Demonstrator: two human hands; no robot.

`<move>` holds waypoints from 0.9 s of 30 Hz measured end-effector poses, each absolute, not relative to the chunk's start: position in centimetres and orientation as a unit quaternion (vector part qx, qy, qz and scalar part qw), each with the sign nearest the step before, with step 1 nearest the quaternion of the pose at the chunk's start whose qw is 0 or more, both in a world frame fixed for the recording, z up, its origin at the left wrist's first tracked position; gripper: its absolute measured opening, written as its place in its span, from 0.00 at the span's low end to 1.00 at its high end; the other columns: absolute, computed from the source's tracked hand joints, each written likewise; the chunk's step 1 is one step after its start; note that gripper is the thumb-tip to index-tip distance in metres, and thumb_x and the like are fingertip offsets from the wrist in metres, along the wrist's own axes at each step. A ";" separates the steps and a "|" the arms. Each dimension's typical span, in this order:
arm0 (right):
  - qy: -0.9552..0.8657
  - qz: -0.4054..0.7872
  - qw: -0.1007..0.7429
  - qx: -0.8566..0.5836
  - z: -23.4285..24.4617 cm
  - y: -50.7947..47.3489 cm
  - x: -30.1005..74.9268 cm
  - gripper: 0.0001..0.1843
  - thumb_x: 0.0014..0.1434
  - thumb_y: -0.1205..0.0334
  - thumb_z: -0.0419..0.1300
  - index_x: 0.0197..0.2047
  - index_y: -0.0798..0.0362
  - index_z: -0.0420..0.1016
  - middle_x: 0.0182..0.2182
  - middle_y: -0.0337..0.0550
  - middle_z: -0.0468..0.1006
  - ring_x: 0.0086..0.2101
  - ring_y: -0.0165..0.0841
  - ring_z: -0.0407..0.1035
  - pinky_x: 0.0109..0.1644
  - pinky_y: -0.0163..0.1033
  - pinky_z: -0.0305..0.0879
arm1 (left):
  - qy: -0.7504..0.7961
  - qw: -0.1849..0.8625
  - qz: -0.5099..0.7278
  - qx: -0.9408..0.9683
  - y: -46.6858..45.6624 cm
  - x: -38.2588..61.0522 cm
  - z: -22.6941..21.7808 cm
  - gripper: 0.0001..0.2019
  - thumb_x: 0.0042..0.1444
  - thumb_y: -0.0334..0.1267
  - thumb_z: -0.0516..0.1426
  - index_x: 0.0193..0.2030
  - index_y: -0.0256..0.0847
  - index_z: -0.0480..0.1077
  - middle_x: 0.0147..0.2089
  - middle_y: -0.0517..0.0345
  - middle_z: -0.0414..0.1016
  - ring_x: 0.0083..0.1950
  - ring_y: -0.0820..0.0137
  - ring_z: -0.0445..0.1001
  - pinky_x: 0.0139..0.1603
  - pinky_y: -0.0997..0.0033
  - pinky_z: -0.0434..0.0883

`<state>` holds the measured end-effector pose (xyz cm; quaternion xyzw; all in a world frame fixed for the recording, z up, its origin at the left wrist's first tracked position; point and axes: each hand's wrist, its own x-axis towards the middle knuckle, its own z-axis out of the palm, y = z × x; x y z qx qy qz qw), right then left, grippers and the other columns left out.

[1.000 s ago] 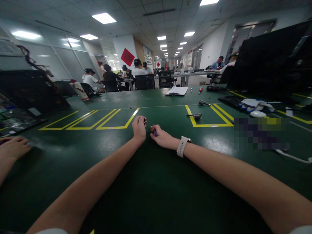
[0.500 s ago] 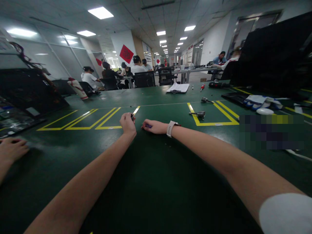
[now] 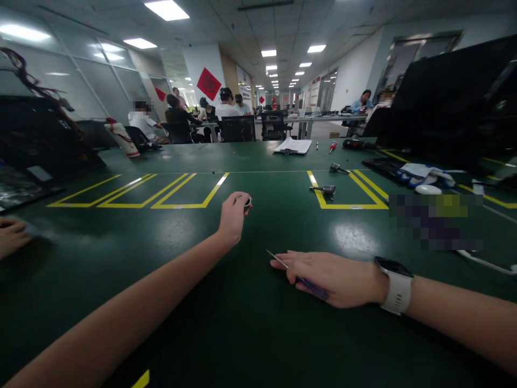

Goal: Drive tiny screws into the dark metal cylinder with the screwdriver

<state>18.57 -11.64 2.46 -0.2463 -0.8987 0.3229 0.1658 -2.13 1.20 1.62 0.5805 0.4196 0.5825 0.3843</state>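
Note:
My left hand (image 3: 233, 214) is stretched out over the green table (image 3: 250, 323), its fingers closed round a small round metal part (image 3: 247, 202). My right hand (image 3: 328, 276), with a white watch (image 3: 396, 285) on the wrist, lies flat on the table nearer to me. Its fingers rest on a thin screwdriver (image 3: 297, 274) with a purple handle, whose metal tip points left and away. The two hands are apart.
Yellow marked boxes (image 3: 169, 195) cross the table. Metal tools (image 3: 323, 189) lie in the right box, a clipboard (image 3: 291, 146) and red screwdriver (image 3: 332, 146) beyond. Gloves (image 3: 424, 173) and dark equipment (image 3: 448, 102) stand right. Another person's hand (image 3: 11, 237) rests at far left. People sit at distant desks.
My right hand has drawn back toward me with the screwdriver and now lies flat. My left hand has stayed out in front, still closed on the small part.

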 end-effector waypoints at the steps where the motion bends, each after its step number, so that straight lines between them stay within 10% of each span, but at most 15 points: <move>1: -0.892 0.333 0.171 -0.252 2.5 -12.1 18.8 0.13 0.59 0.70 0.52 0.46 0.48 0.68 0.60 0.45 0.63 0.61 0.37 0.52 0.63 0.51 0.48 | 0.410 0.393 0.571 0.593 0.4 -2.0 1.7 0.06 0.49 0.37 0.53 0.25 0.38 0.66 0.23 0.62 0.64 0.23 0.76 0.61 0.23 0.76 0.60; 12: -0.545 0.579 0.476 -0.375 1.6 -11.1 19.6 0.12 0.59 0.54 0.54 0.40 0.51 0.72 0.38 0.46 0.78 0.40 0.37 0.72 0.49 0.48 0.63 | 0.393 0.258 0.406 0.783 -3.9 -2.5 1.0 0.13 0.49 0.33 0.55 0.43 0.41 0.65 0.42 0.55 0.69 0.44 0.66 0.68 0.46 0.62 0.67; 17: -0.511 0.593 0.476 -0.401 1.2 -10.9 19.7 0.15 0.59 0.52 0.53 0.30 0.53 0.73 0.23 0.41 0.75 0.27 0.32 0.68 0.36 0.40 0.63 | 0.392 0.079 0.348 0.848 -3.6 -2.3 1.0 0.12 0.51 0.33 0.57 0.44 0.44 0.68 0.44 0.55 0.70 0.47 0.62 0.66 0.49 0.56 0.63; 27: -0.536 0.563 0.468 -0.420 0.5 -10.9 20.0 0.14 0.60 0.52 0.52 0.30 0.52 0.70 0.22 0.38 0.71 0.27 0.30 0.66 0.35 0.39 0.62 | 0.393 0.213 0.386 0.807 -3.1 -2.2 -0.6 0.16 0.51 0.32 0.56 0.48 0.45 0.67 0.45 0.56 0.69 0.46 0.66 0.70 0.46 0.62 0.70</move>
